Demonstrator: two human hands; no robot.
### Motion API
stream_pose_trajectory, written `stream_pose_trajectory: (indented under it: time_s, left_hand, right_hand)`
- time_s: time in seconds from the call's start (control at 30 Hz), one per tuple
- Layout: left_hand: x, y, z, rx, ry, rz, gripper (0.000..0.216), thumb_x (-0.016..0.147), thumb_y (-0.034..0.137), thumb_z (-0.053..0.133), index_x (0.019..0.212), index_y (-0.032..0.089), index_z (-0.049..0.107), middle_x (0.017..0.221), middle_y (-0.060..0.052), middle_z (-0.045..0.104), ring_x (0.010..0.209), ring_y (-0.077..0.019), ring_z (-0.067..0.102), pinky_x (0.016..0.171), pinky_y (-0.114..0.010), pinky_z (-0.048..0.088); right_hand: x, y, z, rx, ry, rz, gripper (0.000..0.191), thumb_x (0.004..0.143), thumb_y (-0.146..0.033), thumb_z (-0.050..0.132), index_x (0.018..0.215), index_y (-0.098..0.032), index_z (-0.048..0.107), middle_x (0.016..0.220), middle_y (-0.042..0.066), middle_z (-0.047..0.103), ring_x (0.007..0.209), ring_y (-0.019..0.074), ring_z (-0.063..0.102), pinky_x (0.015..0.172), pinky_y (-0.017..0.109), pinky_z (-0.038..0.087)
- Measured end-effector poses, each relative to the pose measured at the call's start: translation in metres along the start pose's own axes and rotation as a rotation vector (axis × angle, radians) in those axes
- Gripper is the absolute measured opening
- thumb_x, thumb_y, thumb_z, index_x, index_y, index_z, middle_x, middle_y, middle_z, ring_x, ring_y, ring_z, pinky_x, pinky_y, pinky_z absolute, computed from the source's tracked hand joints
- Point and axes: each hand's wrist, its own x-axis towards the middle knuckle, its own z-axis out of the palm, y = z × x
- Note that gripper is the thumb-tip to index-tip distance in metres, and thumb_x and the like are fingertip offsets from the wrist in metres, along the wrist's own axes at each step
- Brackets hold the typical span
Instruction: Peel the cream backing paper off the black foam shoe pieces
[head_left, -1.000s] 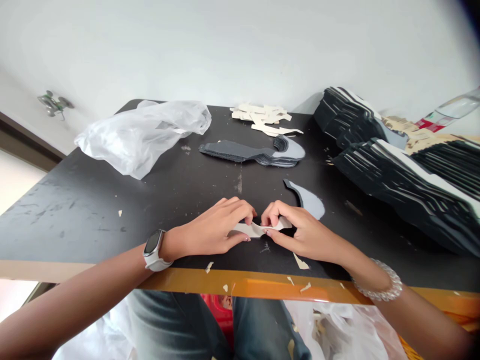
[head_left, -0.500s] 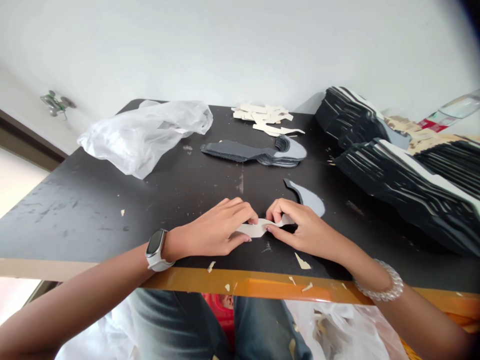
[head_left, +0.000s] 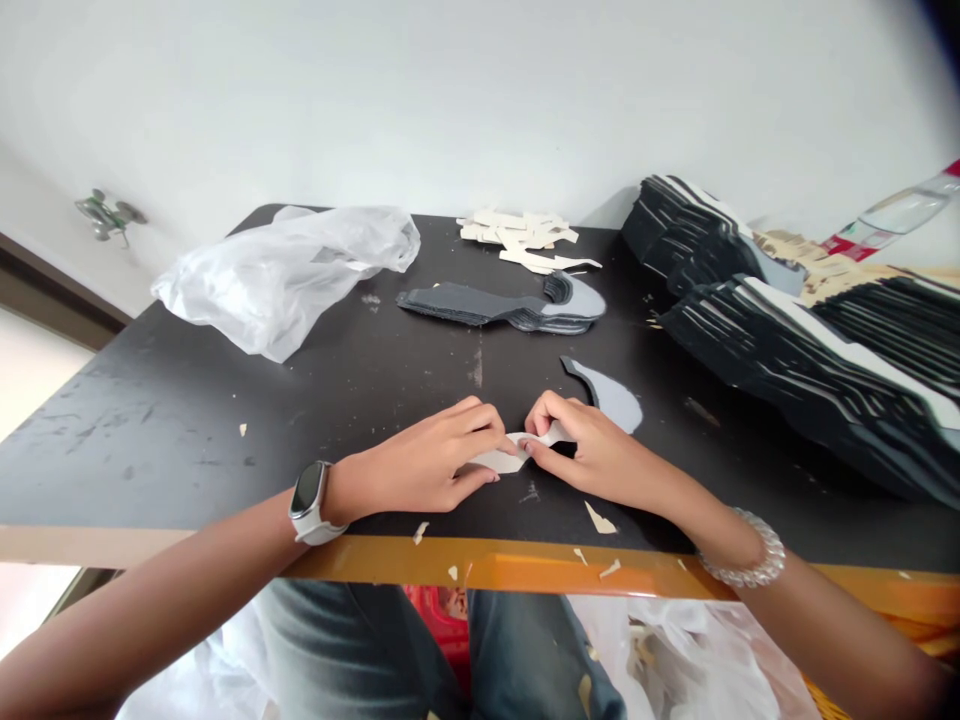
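Observation:
A pale, flat cut piece [head_left: 498, 461] lies low over the table near its front edge, between my two hands. My left hand [head_left: 442, 455] has its thumb under the near side and its fingertips on top, closed on the piece's left part. My right hand [head_left: 600, 450] pinches it between thumb and fingers, where the surface looks bent up. Just beyond the right hand is a curved grey piece with a dark edge [head_left: 616, 398]; the hand hides whether it joins the pale one.
Behind lies a stack of dark grey cut pieces [head_left: 480, 304], with cream offcuts [head_left: 525, 230] farther back. A clear plastic bag [head_left: 277, 285] is at left. Black piles [head_left: 810, 370] and a bottle [head_left: 900, 215] occupy the right. Scraps [head_left: 599, 518] dot the front edge.
My left index finger has stretched right over the pale piece, toward the right fingertips. My right hand has shifted slightly left, and the view has turned a little.

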Motion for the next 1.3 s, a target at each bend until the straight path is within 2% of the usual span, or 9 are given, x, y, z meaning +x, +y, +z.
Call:
stream_pose_trajectory:
  time_s: [0.3, 0.6, 0.73, 0.93, 1.07, 1.2, 1.3]
  left_hand:
    - [0.000, -0.001, 0.001, -0.008, 0.026, -0.030, 0.023, 0.087, 0.015, 0.054, 0.110, 0.017, 0.057, 0.108, -0.010, 0.050, 0.101, -0.0212, 0.050, 0.089, -0.034, 0.045]
    - [0.001, 0.000, 0.002, -0.051, 0.043, -0.021, 0.029, 0.087, 0.015, 0.055, 0.116, 0.014, 0.051, 0.113, -0.011, 0.051, 0.106, -0.0213, 0.049, 0.094, -0.034, 0.042]
    - [0.001, 0.000, 0.002, -0.043, 0.033, -0.006, 0.032, 0.088, 0.015, 0.054, 0.120, 0.015, 0.051, 0.115, -0.011, 0.053, 0.106, -0.0220, 0.049, 0.095, -0.036, 0.041]
    - [0.002, -0.002, 0.002, -0.028, 0.018, 0.010, 0.024, 0.089, 0.016, 0.054, 0.113, 0.013, 0.056, 0.113, -0.011, 0.055, 0.104, -0.0224, 0.048, 0.095, -0.036, 0.041]
    - [0.002, -0.002, 0.003, -0.023, 0.019, 0.004, 0.021, 0.089, 0.017, 0.054, 0.109, 0.012, 0.057, 0.112, -0.011, 0.055, 0.103, -0.0220, 0.048, 0.094, -0.036, 0.042]
    - [0.001, -0.002, 0.003, 0.006, 0.022, 0.002, 0.018, 0.089, 0.017, 0.054, 0.106, 0.013, 0.058, 0.113, -0.011, 0.055, 0.103, -0.0219, 0.048, 0.094, -0.035, 0.042]
    - [0.000, -0.003, 0.003, 0.031, 0.021, 0.013, 0.020, 0.090, 0.018, 0.052, 0.108, 0.014, 0.060, 0.114, -0.011, 0.055, 0.104, -0.0220, 0.049, 0.094, -0.036, 0.042]
  right_hand:
    - [0.002, -0.002, 0.001, -0.070, 0.010, -0.028, 0.012, 0.084, -0.022, 0.050, 0.080, -0.023, 0.038, 0.078, 0.000, 0.054, 0.077, 0.0173, 0.050, 0.070, 0.030, 0.039]
    - [0.004, -0.001, 0.001, -0.080, -0.015, -0.023, 0.014, 0.085, -0.024, 0.050, 0.080, -0.023, 0.036, 0.078, -0.001, 0.054, 0.075, 0.0170, 0.050, 0.071, 0.031, 0.038]
    - [0.004, -0.003, 0.001, -0.088, -0.028, -0.005, 0.017, 0.085, -0.028, 0.051, 0.079, -0.023, 0.036, 0.078, -0.001, 0.054, 0.078, 0.0182, 0.050, 0.072, 0.031, 0.039]
    - [0.006, -0.007, 0.003, -0.177, -0.015, 0.053, 0.020, 0.083, -0.030, 0.053, 0.079, -0.024, 0.035, 0.080, 0.000, 0.057, 0.079, 0.0203, 0.052, 0.071, 0.032, 0.039]
    - [0.006, -0.001, 0.004, -0.248, 0.026, 0.049, 0.024, 0.081, -0.038, 0.057, 0.080, -0.024, 0.037, 0.076, 0.000, 0.058, 0.075, 0.0207, 0.054, 0.068, 0.031, 0.039]
    - [0.003, 0.005, 0.000, -0.277, 0.029, -0.004, 0.014, 0.086, -0.033, 0.050, 0.081, -0.023, 0.042, 0.077, 0.000, 0.059, 0.074, 0.0191, 0.056, 0.073, 0.033, 0.039]
    - [-0.001, 0.009, -0.007, -0.218, -0.003, -0.006, 0.005, 0.088, -0.026, 0.046, 0.085, -0.022, 0.047, 0.083, 0.001, 0.062, 0.080, 0.0188, 0.057, 0.077, 0.033, 0.039]
